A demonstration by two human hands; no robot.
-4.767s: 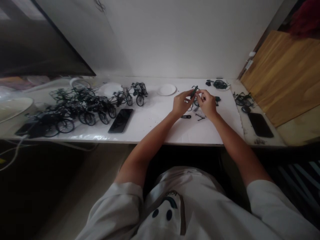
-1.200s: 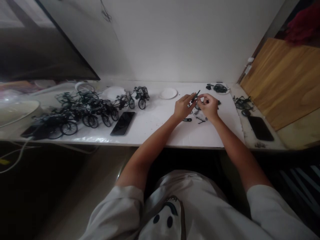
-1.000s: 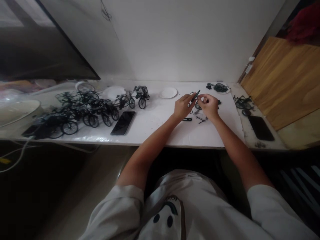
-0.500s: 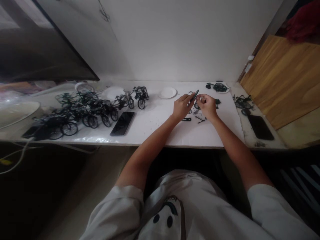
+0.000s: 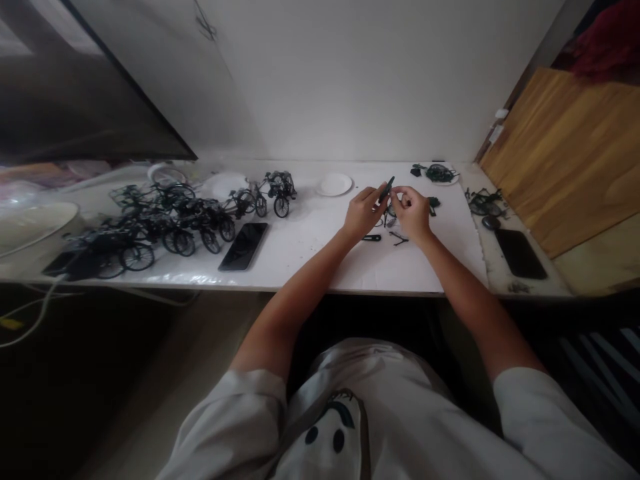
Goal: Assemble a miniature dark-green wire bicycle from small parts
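Observation:
My left hand [image 5: 364,213] is closed on a thin, dark, flat part [image 5: 387,189], seen nearly edge-on above the white board; its exact kind is unclear. Close beside it, my right hand [image 5: 412,215] has thumb and fingertips pinched together at the part's edge. Whatever those right fingertips hold is too small to make out. Below the hands lie a dark green elongated piece [image 5: 372,238] and a small forked piece [image 5: 399,238]. More dark miniature bicycle parts [image 5: 434,205] show just past my right hand, partly covered by it.
Several miniature bicycles [image 5: 173,223] crowd the table's left side, with a phone [image 5: 243,247] beside them. A white plate [image 5: 335,185] stands near the wall. Dark parts sit on another plate [image 5: 454,179]. A second phone [image 5: 521,254] lies right, near a wooden panel [image 5: 575,160].
The dark part in my left hand stands slightly more upright. Both hands stay close together in nearly the same place, and the whole view has shifted a little.

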